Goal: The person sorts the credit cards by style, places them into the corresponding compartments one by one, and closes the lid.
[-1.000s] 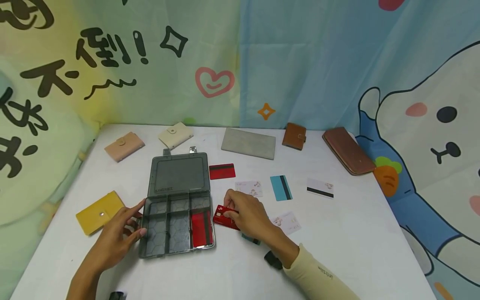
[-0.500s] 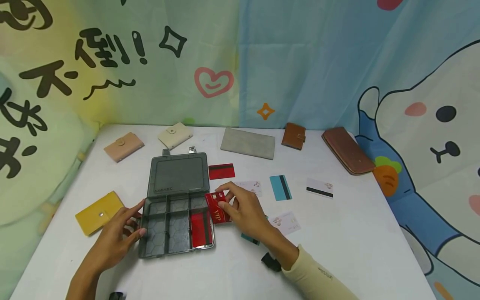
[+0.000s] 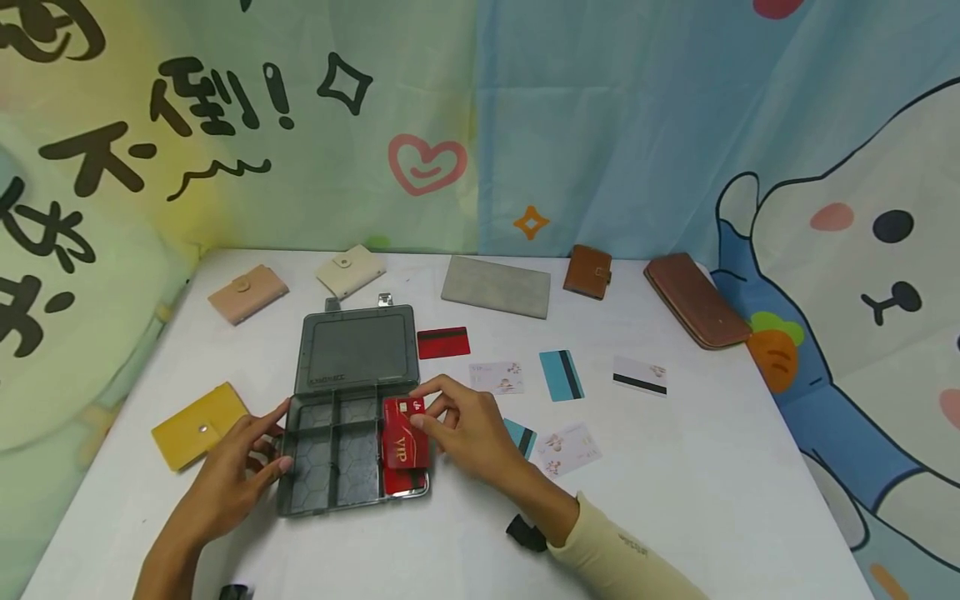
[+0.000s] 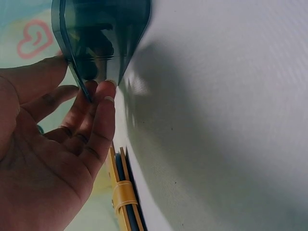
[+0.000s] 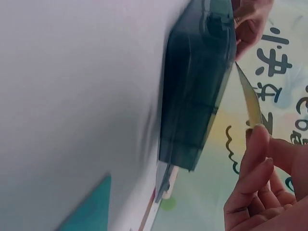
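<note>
My right hand (image 3: 468, 425) pinches a red VIP card (image 3: 405, 442) by its right edge, thumb on the printed face. In the head view this card overlaps the front right compartment of a grey translucent divided box (image 3: 360, 462), whose lid is folded back. Another red card (image 3: 403, 481) lies in that compartment, mostly hidden beneath it. In the right wrist view the held card (image 5: 251, 103) appears edge-on above the box wall. At the box's left side rests my left hand (image 3: 232, 475), with thumb and fingertips against the outer wall; its fingers (image 4: 103, 118) are fairly straight.
Right of the box lie a red striped card (image 3: 443, 342), pale cards (image 3: 570, 450) and blue cards (image 3: 561, 376). A yellow wallet (image 3: 198, 425) is beside the left hand. Several wallets, including a grey one (image 3: 495, 287) and a brown one (image 3: 696, 302), line the back.
My right hand has lifted the VIP card, turned it lengthwise and carried it left from the table to over the box's right compartment. The left hand stays in place.
</note>
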Demonstrator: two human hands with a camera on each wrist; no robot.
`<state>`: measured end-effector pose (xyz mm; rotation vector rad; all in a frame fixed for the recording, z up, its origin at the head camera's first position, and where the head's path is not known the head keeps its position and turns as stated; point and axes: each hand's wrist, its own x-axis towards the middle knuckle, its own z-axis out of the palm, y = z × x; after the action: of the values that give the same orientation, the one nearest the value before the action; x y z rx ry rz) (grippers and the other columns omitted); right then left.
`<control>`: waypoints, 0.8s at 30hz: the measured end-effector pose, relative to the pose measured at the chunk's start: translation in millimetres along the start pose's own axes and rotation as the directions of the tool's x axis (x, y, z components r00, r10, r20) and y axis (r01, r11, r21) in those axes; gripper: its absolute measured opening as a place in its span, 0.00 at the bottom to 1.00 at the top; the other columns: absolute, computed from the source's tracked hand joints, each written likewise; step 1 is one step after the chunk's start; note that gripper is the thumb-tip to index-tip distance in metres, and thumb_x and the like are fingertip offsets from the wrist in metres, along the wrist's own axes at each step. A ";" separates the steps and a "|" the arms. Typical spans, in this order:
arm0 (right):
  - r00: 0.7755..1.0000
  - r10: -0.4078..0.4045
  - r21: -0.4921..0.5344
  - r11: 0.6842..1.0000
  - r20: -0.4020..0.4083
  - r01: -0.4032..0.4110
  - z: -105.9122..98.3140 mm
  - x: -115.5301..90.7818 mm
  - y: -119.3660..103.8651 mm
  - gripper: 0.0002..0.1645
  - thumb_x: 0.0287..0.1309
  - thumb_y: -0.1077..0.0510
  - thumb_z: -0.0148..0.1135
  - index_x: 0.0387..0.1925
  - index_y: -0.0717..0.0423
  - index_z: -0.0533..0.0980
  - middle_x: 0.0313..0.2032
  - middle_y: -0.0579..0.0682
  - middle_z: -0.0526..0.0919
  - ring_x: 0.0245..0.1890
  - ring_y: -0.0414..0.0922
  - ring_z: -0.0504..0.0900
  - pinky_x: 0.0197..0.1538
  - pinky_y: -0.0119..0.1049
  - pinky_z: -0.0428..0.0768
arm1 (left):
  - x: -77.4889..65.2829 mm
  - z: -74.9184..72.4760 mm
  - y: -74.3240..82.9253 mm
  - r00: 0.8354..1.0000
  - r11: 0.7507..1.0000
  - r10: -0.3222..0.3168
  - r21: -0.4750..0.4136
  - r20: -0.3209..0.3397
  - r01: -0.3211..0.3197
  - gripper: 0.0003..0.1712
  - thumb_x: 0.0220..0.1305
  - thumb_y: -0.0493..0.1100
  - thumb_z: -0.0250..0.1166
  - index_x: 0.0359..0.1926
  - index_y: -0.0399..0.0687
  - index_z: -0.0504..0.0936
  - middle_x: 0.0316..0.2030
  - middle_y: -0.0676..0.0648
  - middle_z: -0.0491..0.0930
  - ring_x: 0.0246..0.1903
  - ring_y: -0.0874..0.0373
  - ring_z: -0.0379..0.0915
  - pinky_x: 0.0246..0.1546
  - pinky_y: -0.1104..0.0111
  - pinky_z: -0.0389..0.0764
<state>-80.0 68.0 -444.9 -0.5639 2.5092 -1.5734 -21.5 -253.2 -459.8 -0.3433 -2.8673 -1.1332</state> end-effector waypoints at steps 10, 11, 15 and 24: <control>0.996 -0.031 -0.101 0.994 0.083 0.039 12.3 -1.3 1.8 0.14 0.59 0.54 0.71 0.47 0.41 0.82 0.28 0.35 0.87 0.15 0.38 0.73 0.19 0.27 0.68 | 0.2 -0.1 0.1 1.000 1.000 -0.018 0.009 0.007 0.018 0.47 0.57 0.32 0.72 0.75 0.50 0.62 0.48 0.43 0.75 0.35 0.69 0.73 0.34 0.73 0.81; 0.996 -0.035 -0.115 0.992 0.086 0.045 12.7 -1.4 1.7 0.14 0.59 0.54 0.71 0.47 0.42 0.82 0.29 0.35 0.87 0.16 0.38 0.73 0.19 0.27 0.68 | 0.2 -0.1 0.0 1.000 1.000 -0.017 0.009 0.006 0.017 0.47 0.57 0.32 0.72 0.75 0.50 0.62 0.48 0.43 0.75 0.35 0.69 0.73 0.34 0.73 0.81; 0.995 -0.053 -0.211 0.975 0.086 0.071 14.1 -2.1 1.3 0.14 0.56 0.53 0.73 0.45 0.42 0.84 0.29 0.35 0.84 0.19 0.38 0.75 0.23 0.25 0.69 | -0.1 0.3 -0.6 1.000 1.000 -0.011 0.004 0.003 0.011 0.47 0.57 0.31 0.72 0.75 0.49 0.62 0.47 0.43 0.75 0.35 0.69 0.73 0.34 0.73 0.81; 0.997 -0.044 -0.322 0.945 0.060 0.061 6.8 5.4 7.5 0.19 0.51 0.48 0.77 0.47 0.42 0.85 0.33 0.45 0.80 0.27 0.38 0.73 0.30 0.28 0.70 | 0.5 0.7 -1.1 1.000 1.000 -0.013 0.001 0.003 0.013 0.47 0.57 0.31 0.72 0.75 0.49 0.62 0.47 0.43 0.75 0.35 0.70 0.73 0.33 0.73 0.81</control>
<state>-84.7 63.2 -454.1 -0.7055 2.7510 -1.1458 -22.2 -253.4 -461.0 -0.3270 -2.8769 -1.1339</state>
